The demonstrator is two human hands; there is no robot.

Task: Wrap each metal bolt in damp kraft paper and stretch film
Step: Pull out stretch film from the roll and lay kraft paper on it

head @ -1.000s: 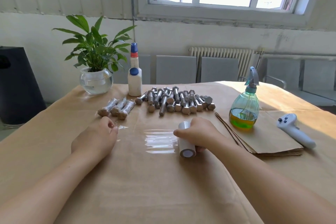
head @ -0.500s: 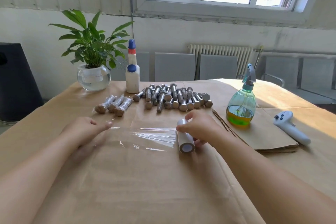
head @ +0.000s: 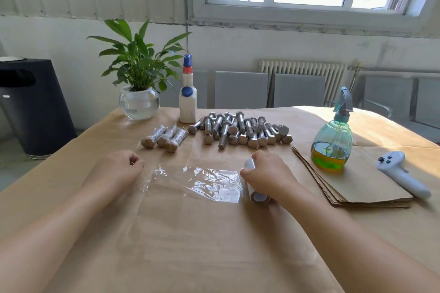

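Observation:
My right hand (head: pixel 269 175) grips the white roll of stretch film (head: pixel 254 188), which lies on the paper-covered table. A sheet of clear film (head: pixel 207 182) stretches from the roll leftward to my left hand (head: pixel 119 169), whose curled fingers pinch the film's free end. Behind the film lies a pile of several bare metal bolts (head: pixel 240 131). Three wrapped bolts (head: pixel 164 138) lie side by side left of the pile. A stack of kraft paper sheets (head: pixel 357 188) sits at the right.
A green spray bottle (head: pixel 333 143) stands on the kraft stack, with a white controller (head: pixel 400 173) beside it. A white glue bottle (head: pixel 187 97) and a potted plant in a glass bowl (head: pixel 139 100) stand at the back. Brown paper (head: pixel 202 245) covers the table.
My left hand has drawn the film's end further left, lengthening the sheet. The right hand keeps hold of the roll in about the same place.

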